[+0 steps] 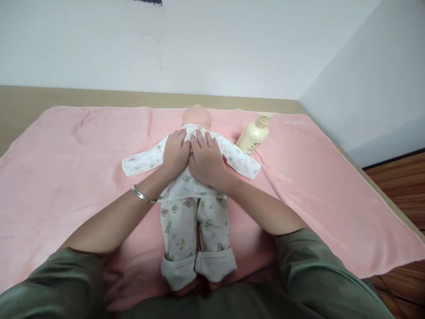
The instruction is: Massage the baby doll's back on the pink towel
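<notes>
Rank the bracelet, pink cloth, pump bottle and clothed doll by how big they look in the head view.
Largest to smallest:
1. pink cloth
2. clothed doll
3. pump bottle
4. bracelet

A doll (pixel 187 188), pink blanket (pixel 318 190) and pump bottle (pixel 254 136) suggest an indoor baby-care room.

Left hand (pixel 175 151) and right hand (pixel 206 158) touch a doll (pixel 189 188).

Your bracelet (pixel 142 196) looks like polished metal, your sleeves (pixel 308 266) matt cloth. Before you, the doll's head (pixel 197 116) is smooth and plastic-looking, its printed suit (pixel 181 226) matt cloth; the blanket (pixel 76 177) is soft-looking fabric, the bottle (pixel 254 135) glossy plastic, the panel (pixel 401 186) wood-grained.
</notes>
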Motion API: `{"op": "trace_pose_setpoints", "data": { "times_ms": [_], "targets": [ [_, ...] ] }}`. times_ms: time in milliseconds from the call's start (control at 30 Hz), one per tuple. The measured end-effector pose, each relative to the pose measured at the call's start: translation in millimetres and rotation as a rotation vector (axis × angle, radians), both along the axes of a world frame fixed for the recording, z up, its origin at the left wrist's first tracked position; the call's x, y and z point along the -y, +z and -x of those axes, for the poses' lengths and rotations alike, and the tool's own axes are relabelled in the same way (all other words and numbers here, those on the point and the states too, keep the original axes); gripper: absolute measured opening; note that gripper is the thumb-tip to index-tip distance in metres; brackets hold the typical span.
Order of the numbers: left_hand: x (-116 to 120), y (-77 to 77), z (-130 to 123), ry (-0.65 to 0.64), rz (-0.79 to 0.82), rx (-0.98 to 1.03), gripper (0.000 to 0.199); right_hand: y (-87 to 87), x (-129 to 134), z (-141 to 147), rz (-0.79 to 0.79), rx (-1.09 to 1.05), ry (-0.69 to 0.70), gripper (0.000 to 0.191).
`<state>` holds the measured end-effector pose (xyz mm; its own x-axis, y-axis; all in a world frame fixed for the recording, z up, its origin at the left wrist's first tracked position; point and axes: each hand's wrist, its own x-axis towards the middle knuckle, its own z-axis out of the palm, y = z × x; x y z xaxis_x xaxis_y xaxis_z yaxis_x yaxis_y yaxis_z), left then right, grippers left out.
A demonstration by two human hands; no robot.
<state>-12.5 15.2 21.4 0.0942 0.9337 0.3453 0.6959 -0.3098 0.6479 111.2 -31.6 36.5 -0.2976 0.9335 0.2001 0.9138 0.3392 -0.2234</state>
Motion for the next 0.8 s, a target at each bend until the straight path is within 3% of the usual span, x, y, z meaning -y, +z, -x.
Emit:
{"op": "trace_pose_setpoints", "data": {
  "times_ms": [133,233,367,467,567,700,800],
  "targets": [
    [2,-13.2,-2,0.048,-0.034,0.059,0.032,4.1,-40,-23,0.119,-0.089,0.031,0.060],
    [2,-18.0,-1,0.059,-0.086,0.085,0.042,7.7,-56,-34,0.159,-0.123,0.058,0.062],
    [1,-18.4,-1,0.048,-0.107,0.110,0.047,20.8,-47,-37,0.132,-0.205,0.010,0.058],
    [1,-17.6,0,0.051,-0.104,0.119,0.046,24.9,-37,-34,-0.060,-0.314,0.009,0.056],
    [1,-17.3,0,0.047,-0.098,0.126,0.044,9.5,-36,-26,-0.229,-0.326,0.048,0.054],
    [1,-17.3,2,0.010,-0.107,0.136,0.039,-16.4,-40,-16,-0.172,-0.314,0.128,0.045],
    [1,-16.6,2,-0.012,-0.108,0.140,0.037,-14.4,-39,-18,-0.250,-0.421,0.144,0.044]
  ]
}}
